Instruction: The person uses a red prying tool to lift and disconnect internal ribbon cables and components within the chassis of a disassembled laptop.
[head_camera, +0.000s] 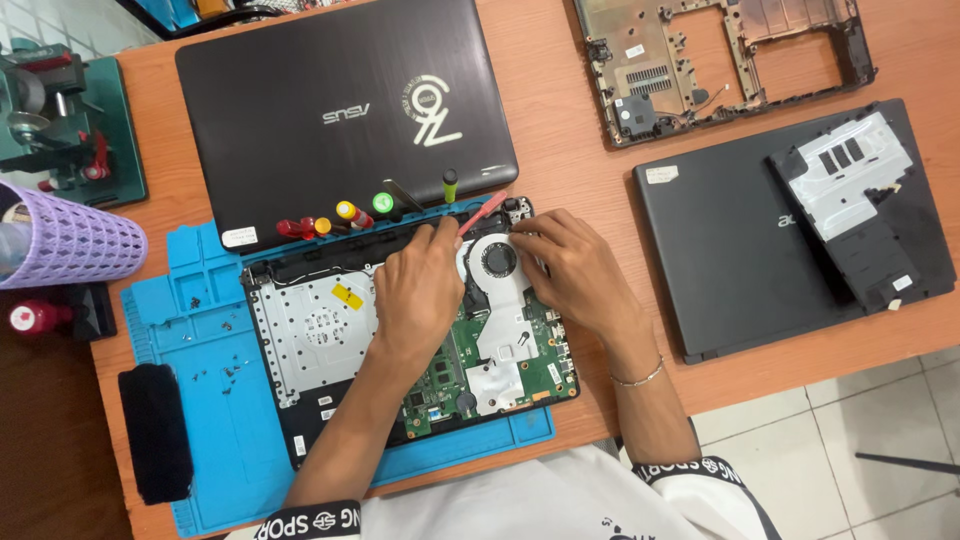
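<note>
Clearly the left hand (418, 295) pinches a red pry tool (482, 213) over the opened laptop (310, 335); the right hand (565, 270), fingers curled, touches the far fan (497, 262), light and fragile, best gripped by its rim.

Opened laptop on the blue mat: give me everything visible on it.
The opened laptop lies flat on the blue mat with its cover off, showing a silver metal plate at left, a green circuit board and a round fan at right. The left hand rests on its middle; the right hand touches beside the fan.
</note>
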